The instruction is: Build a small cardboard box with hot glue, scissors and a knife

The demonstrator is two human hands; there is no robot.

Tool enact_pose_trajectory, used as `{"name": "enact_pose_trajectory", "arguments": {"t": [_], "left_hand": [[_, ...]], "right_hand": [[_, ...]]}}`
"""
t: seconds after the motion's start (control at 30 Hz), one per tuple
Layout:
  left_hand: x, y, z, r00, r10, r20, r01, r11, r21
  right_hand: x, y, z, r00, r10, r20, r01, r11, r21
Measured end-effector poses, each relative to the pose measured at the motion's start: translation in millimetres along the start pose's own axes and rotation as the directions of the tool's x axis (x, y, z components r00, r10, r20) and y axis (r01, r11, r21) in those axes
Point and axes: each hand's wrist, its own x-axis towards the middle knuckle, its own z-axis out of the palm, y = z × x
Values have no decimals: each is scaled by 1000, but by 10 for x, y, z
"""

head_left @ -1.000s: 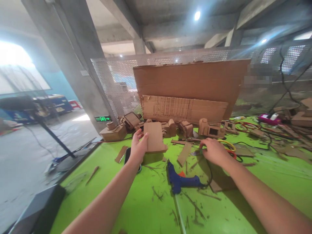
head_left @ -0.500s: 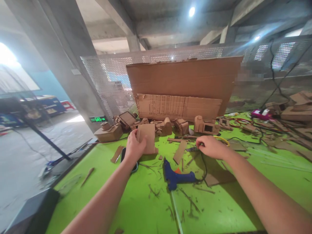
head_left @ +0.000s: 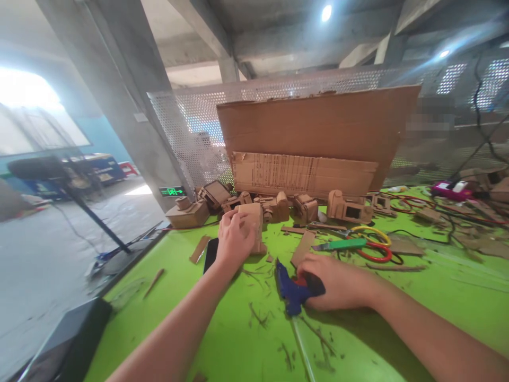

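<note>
My left hand (head_left: 236, 237) is closed on a small cardboard piece (head_left: 254, 223), which stands on the green table beside a dark phone (head_left: 210, 254). The fingers of my right hand (head_left: 336, 281) are wrapped round the handle of a blue hot glue gun (head_left: 293, 292). The gun lies on the table, its nozzle pointing away from me, with a clear glue stick (head_left: 303, 347) running out toward me. Just beyond my right hand rests a green-handled utility knife (head_left: 344, 244), beside scissors (head_left: 376, 253) with yellow and red loops. A flat cardboard strip (head_left: 303, 247) lies near the nozzle.
Several cardboard camera-like models (head_left: 350, 208) line the back of the table, before a large cardboard sheet (head_left: 318, 124). Scraps, cables and a purple device (head_left: 452, 191) are at the right. A wooden stick (head_left: 154, 283) lies left; a black box (head_left: 67, 339) is at the table's left edge.
My right hand has let go of the utility knife and moved nearer to me, onto the glue gun's handle. My left hand still holds the cardboard piece, now turned. The view has shifted slightly.
</note>
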Motion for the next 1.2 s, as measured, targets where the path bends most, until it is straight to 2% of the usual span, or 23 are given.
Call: {"name": "enact_pose_trajectory", "arguments": {"t": [0.13, 0.23, 0.33, 0.4, 0.5, 0.63, 0.73, 0.83, 1.07, 1.13, 1.2], "left_hand": [[-43, 208, -102, 995, 101, -23, -102, 993, -60], [-110, 356, -170, 991, 133, -15, -133, 972, -192], [-186, 452, -190, 987, 155, 41, -134, 937, -322], [-225, 484, -177, 987, 124, 98, -77, 917, -390], [-251, 501, -143, 972, 27, 233, 92, 867, -489], [-239, 518, -117, 880, -40, 473, 373, 676, -636], [-223, 528, -105, 813, -85, 577, 518, 560, -647], [-216, 527, -91, 798, -143, 585, 563, 523, -640], [-203, 548, -80, 827, -177, 533, 536, 530, -656], [-206, 562, -95, 831, -195, 521, 540, 507, -672], [-216, 579, -149, 821, -166, 547, 558, 441, -703]], "right_hand": [[14, -47, -45, 992, 32, -121, -29, 999, 22], [32, -95, -80, 975, 55, -213, -44, 997, 57], [44, -120, -94, 954, 48, -294, -29, 997, 69], [43, -123, -100, 944, 26, -329, -6, 998, 61], [28, -119, -109, 941, -21, -338, 37, 998, 41], [6, -122, -118, 952, -66, -300, 80, 996, 35], [-3, -131, -122, 959, -75, -274, 93, 994, 53], [-4, -134, -127, 957, -82, -277, 99, 994, 48], [11, -90, -141, 928, -77, -364, 80, 997, -6], [24, -54, -155, 901, -31, -432, 32, 999, -5], [41, -6, -168, 847, 33, -531, -36, 999, 5]]}}
